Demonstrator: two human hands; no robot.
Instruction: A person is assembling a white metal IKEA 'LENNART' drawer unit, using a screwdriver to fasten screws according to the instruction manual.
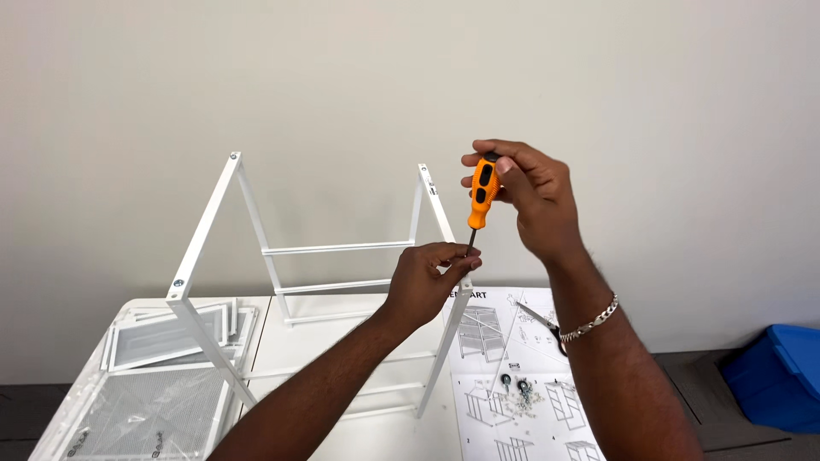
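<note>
Mesh panels (158,401) lay nearest, at the table's lower left, wrapped in clear plastic and stacked flat with more white panels (171,335) just behind them, out of the way of the hands. Instruction sheets (512,384) were spread on the right side of the white table (342,427), face up where a glance could catch the diagrams, with a small heap of screws and fittings (518,394) resting on them, close by. Scissors (540,321) lay on the paper near the right wrist.

Up came the white metal frame (256,256), standing on the table with its legs splayed. Left hand (424,282) sat at the right-hand upright, fingers pinched together around the screwdriver's tip, seemingly steadying it at the rail; whether a screw sat between them could not be made out. Right hand (530,198) was above, fingers wrapped tight on the orange and black screwdriver (481,198), held nearly upright with the shaft pointing down into the left hand's pinch, a grip that suited turning from the top. A chain bracelet (591,321) hung on that wrist.

Farther back, a blue bin (781,376) stood on the floor at the right, and the plain wall (342,85) closed off the scene
</note>
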